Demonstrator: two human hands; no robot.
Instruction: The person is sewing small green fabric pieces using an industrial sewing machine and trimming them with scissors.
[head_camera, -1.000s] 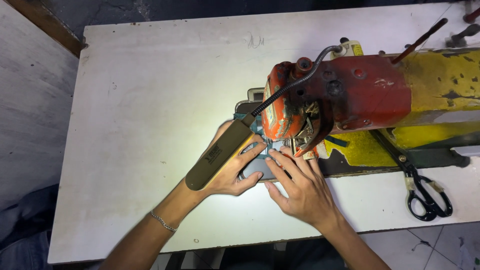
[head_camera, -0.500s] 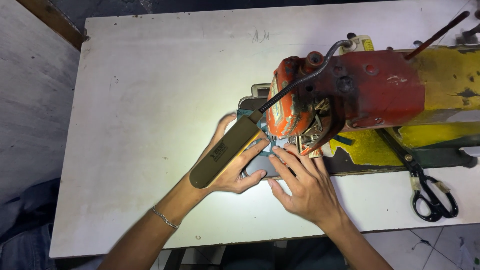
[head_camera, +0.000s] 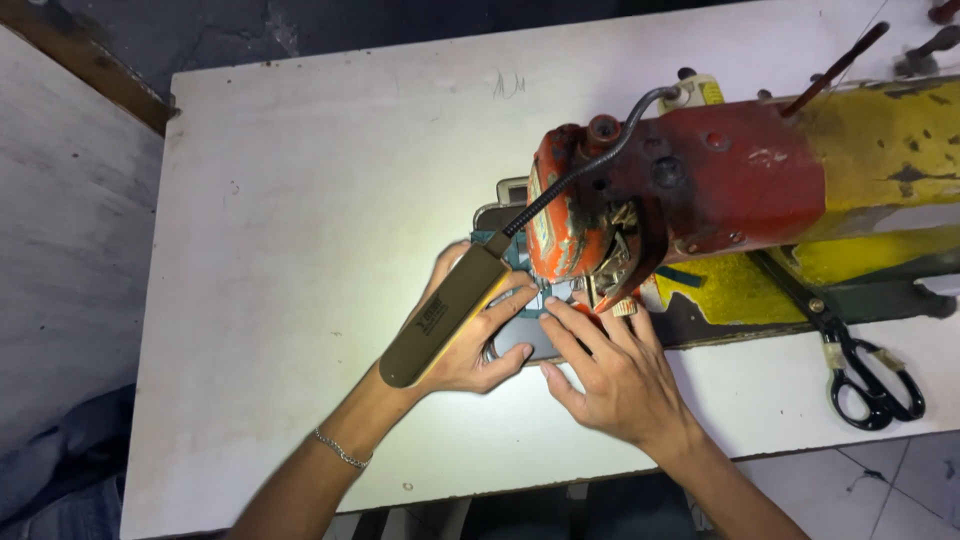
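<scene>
A red and yellow sewing machine (head_camera: 740, 180) stands on a white table (head_camera: 300, 200). Under its head lies a small grey-blue piece of material (head_camera: 520, 335). My left hand (head_camera: 470, 350) rests flat on the piece, its fingers pressing it from the left, partly hidden by a flat olive lamp head (head_camera: 440, 315) on a gooseneck. My right hand (head_camera: 615, 375) lies beside it, with spread fingertips pressing the piece just below the needle area. The needle itself is hidden by the machine head.
Black-handled scissors (head_camera: 860, 375) lie on the table at the right, by the machine's base. A thin bracelet (head_camera: 340, 452) circles my left wrist. A pale surface (head_camera: 70, 250) adjoins the table on the left. Tiled floor (head_camera: 900, 490) shows at the lower right.
Both hands stay pressed on the piece under the machine head, with only slight finger shifts. The view has drifted a little.
</scene>
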